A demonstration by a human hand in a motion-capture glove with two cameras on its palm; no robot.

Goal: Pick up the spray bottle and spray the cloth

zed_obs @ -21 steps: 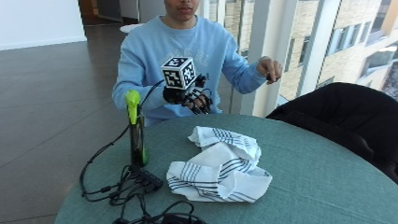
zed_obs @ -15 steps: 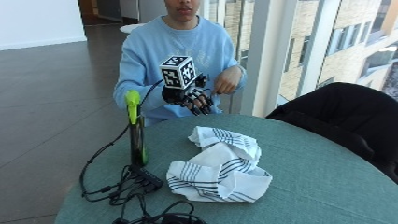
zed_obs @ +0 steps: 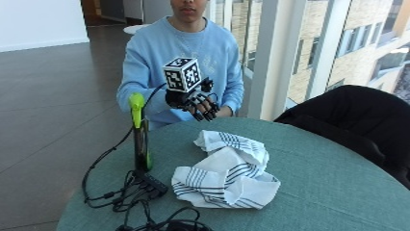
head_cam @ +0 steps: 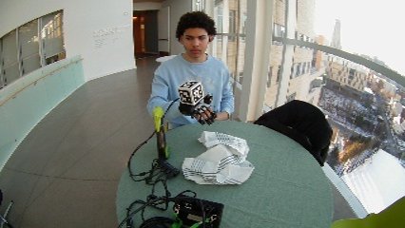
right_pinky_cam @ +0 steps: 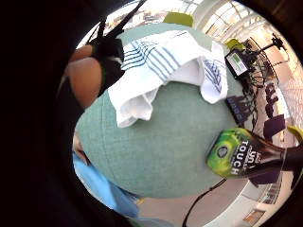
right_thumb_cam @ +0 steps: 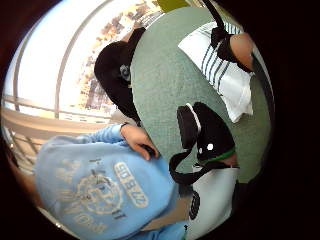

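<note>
cables (zed_obs: 121, 192) beside spray bottle (zed_obs: 139, 134), cloth (zed_obs: 225, 173) near

A round green table (zed_obs: 333, 183) is seen, black cables (zed_obs: 128, 195) are piled near its edge, and a dark chair (zed_obs: 346, 113) is parked beside it.

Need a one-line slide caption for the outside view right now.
Gloved right hand hovers open above the table, spray bottle untouched beside the striped cloth.
</note>
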